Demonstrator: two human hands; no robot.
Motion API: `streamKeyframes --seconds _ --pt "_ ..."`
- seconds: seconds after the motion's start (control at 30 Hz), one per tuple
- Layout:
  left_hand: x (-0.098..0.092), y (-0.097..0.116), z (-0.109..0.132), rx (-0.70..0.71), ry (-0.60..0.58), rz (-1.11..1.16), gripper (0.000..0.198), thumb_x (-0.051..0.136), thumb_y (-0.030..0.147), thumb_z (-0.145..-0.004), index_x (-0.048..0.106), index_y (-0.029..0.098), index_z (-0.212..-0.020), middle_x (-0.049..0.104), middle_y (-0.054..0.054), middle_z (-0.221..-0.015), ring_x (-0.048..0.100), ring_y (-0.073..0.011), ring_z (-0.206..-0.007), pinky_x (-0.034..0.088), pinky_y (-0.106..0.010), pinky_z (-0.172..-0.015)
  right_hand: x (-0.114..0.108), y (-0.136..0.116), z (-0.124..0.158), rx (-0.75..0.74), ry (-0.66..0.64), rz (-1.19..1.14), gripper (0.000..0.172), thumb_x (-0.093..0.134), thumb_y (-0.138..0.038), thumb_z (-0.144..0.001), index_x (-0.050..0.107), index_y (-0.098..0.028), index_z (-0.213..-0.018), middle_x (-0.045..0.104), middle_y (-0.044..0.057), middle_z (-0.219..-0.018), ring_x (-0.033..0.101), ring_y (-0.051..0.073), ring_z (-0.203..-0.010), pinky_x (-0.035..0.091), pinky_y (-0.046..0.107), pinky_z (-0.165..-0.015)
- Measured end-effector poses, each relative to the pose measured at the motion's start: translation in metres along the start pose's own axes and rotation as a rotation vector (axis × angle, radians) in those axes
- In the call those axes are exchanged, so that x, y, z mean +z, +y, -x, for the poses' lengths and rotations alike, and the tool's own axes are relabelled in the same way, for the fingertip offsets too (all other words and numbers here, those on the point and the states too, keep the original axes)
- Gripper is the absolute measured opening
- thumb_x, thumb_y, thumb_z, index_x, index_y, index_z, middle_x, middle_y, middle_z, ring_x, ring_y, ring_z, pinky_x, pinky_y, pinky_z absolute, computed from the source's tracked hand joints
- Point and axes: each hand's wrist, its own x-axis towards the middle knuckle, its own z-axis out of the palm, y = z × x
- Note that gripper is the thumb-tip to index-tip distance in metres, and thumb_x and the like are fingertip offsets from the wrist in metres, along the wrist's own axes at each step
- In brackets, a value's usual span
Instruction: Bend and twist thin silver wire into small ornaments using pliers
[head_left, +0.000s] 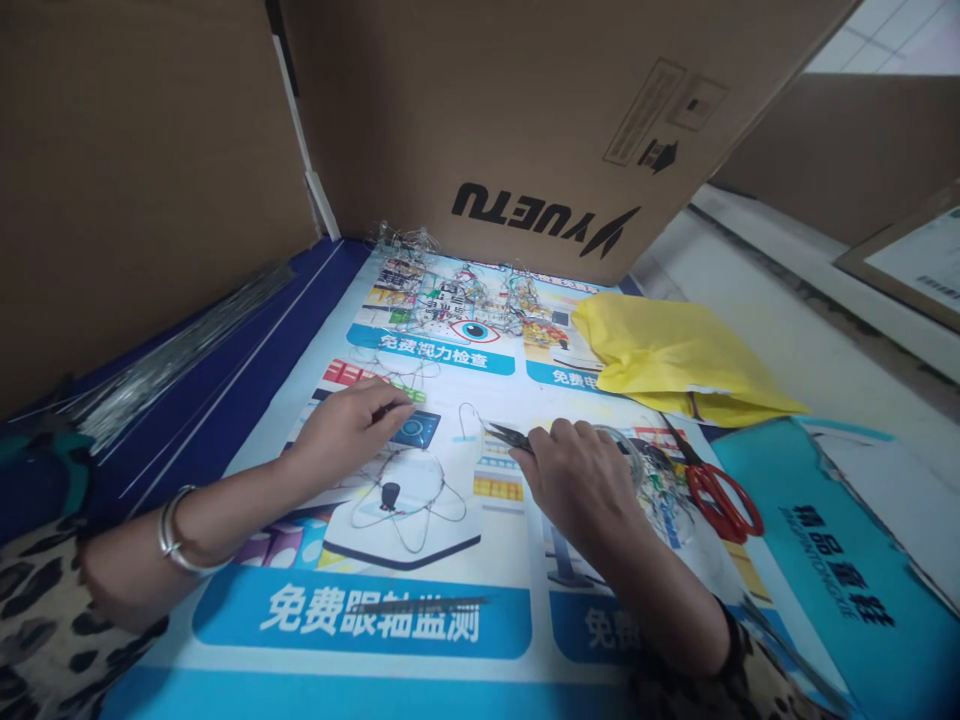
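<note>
My left hand (352, 425) rests on the printed poster (420, 620), fingers curled and pinched on a thin wire (409, 500) that loops across the poster below it. A silver bangle sits on that wrist. My right hand (581, 475) is closed round small black pliers (508, 435), whose tips point left toward a small wire loop (469, 418). The two hands are about a hand's width apart.
Red-handled scissors (716, 490) lie right of my right hand, beside a clear bag of small parts (660, 490). A yellow bag (675, 355) lies behind. Bent wire pieces (450, 290) pile near a cardboard box (525, 130). Straight wires (165, 360) lie at left.
</note>
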Motion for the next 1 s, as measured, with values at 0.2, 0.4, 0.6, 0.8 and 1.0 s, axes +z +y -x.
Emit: streamKeyframes --seconds 0.2,0.4,0.6,0.8,1.0 --pt "0.001 0.003 0.002 -0.033 0.022 0.010 0.026 0.043 0.036 -0.086 0.063 0.019 -0.083 0.065 -0.002 -0.085 0.059 -0.0174 -0.082 0.043 -0.025 -0.073 0.000 -0.010 -0.001 -0.010 -0.033 0.024 0.023 0.048 -0.034 -0.087 0.061 -0.017 -0.082 0.059 0.011 -0.078 0.052 0.023 -0.076 0.028 0.033 -0.061" --pt "0.000 0.004 0.001 -0.065 0.055 0.054 0.024 0.044 0.034 -0.085 0.063 0.019 -0.082 0.065 -0.002 -0.082 0.059 -0.0164 -0.079 0.043 -0.024 -0.072 -0.001 -0.014 0.002 -0.009 -0.048 0.043 0.022 0.044 -0.031 -0.089 0.059 -0.017 -0.083 0.059 0.012 -0.077 0.053 0.024 -0.074 0.028 0.034 -0.059" --pt "0.001 0.003 0.001 -0.065 0.050 0.056 0.024 0.044 0.034 -0.085 0.063 0.019 -0.082 0.065 -0.002 -0.082 0.059 -0.0169 -0.080 0.043 -0.024 -0.072 -0.001 -0.012 0.002 -0.025 -0.064 0.034 0.024 0.041 -0.032 -0.090 0.059 -0.018 -0.082 0.060 0.011 -0.076 0.055 0.026 -0.073 0.028 0.033 -0.058" --pt "0.001 0.001 0.001 -0.063 0.055 0.046 0.023 0.045 0.034 -0.084 0.064 0.020 -0.082 0.066 -0.001 -0.082 0.059 -0.0168 -0.079 0.043 -0.024 -0.072 0.004 -0.009 0.002 -0.028 -0.052 0.026 0.023 0.043 -0.033 -0.090 0.059 -0.018 -0.080 0.060 0.009 -0.072 0.056 0.024 -0.071 0.027 0.031 -0.056" --pt "0.000 0.003 0.001 -0.066 0.059 0.058 0.022 0.047 0.033 -0.083 0.063 0.019 -0.080 0.065 -0.001 -0.081 0.059 -0.0166 -0.077 0.042 -0.023 -0.070 0.010 -0.007 0.002 -0.023 -0.043 0.021 0.023 0.044 -0.034 -0.089 0.058 -0.018 -0.081 0.060 0.008 -0.072 0.057 0.023 -0.071 0.026 0.030 -0.055"
